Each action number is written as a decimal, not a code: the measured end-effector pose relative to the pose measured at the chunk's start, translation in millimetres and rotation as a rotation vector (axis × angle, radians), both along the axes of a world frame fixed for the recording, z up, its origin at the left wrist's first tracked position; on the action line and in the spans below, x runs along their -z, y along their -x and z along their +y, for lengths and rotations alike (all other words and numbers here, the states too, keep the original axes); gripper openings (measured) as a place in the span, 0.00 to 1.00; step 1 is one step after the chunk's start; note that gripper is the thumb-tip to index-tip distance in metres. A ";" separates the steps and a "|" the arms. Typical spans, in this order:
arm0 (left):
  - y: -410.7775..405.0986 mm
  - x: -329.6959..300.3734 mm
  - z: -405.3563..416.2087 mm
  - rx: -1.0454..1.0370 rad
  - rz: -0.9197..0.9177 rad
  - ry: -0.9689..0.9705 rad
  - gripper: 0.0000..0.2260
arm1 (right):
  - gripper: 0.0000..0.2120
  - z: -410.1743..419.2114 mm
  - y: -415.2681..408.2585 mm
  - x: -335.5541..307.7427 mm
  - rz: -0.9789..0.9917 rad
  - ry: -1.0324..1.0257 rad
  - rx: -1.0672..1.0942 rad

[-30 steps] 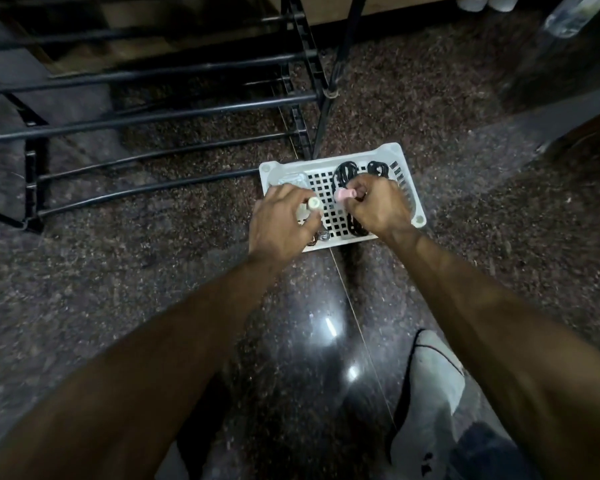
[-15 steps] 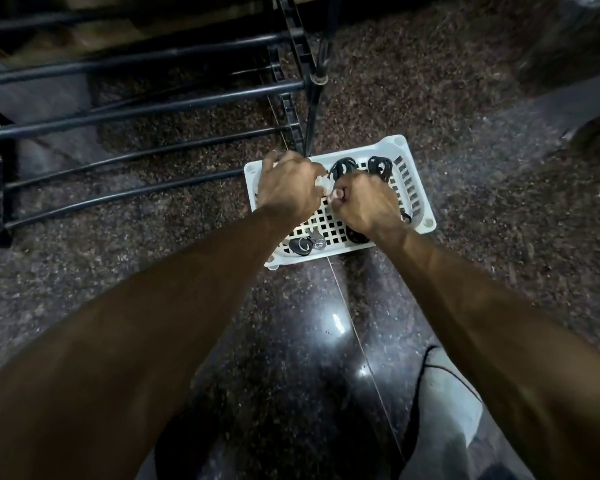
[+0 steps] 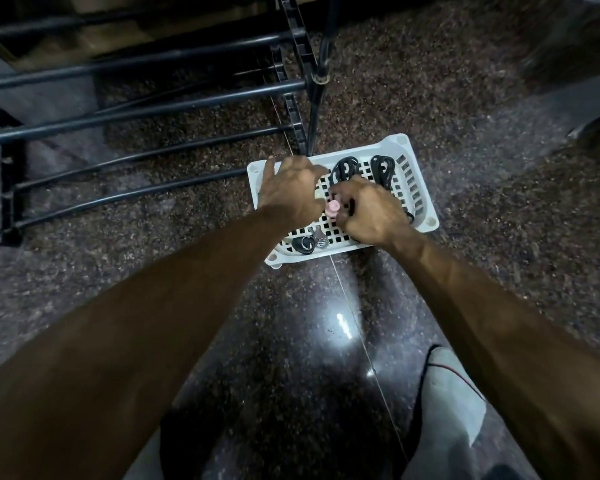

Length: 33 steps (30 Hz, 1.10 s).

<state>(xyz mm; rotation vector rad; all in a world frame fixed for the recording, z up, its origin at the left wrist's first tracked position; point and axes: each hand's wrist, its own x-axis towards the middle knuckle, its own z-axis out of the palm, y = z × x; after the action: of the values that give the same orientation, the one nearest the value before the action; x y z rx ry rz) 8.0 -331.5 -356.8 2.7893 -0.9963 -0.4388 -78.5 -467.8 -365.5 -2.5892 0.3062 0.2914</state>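
- While the right hand [image 3: 371, 213] pinches a small pink tube [image 3: 333, 206] between both hands, its rounded end pokes toward the left hand [image 3: 291, 192]; the rest is hidden.
- Dark speckled stone floor [image 3: 499, 237] carries the white slotted basket [image 3: 400, 142] under the hands.
- The left hand arches over it, its grasp unclear.

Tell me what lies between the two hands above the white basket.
Head view: a small pink object, pinched by the right hand, beside the left hand.
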 end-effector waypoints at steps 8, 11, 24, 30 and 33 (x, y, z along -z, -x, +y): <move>25.4 12.1 47.4 -1.053 0.309 0.607 0.23 | 0.26 -43.1 26.4 -2.4 -0.104 0.164 0.450; 28.3 19.0 51.6 -1.302 0.856 0.798 0.18 | 0.25 -49.3 35.5 10.7 -0.027 0.007 0.547; 92.6 18.3 91.5 -1.197 0.922 0.766 0.16 | 0.13 -19.0 110.3 -16.8 0.061 -0.053 0.685; 122.9 15.3 118.5 -1.204 0.950 0.757 0.18 | 0.12 -3.0 137.5 -19.2 0.191 -0.084 0.599; 125.8 16.0 121.8 -1.222 0.946 0.770 0.16 | 0.13 -5.5 137.6 -13.3 0.216 -0.052 0.597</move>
<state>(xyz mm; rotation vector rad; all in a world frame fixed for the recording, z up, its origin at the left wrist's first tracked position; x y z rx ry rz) -117.9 -209.7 -372.8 1.6282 0.6194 -0.7713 -216.1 -473.4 -352.2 -2.2835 1.0998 0.3492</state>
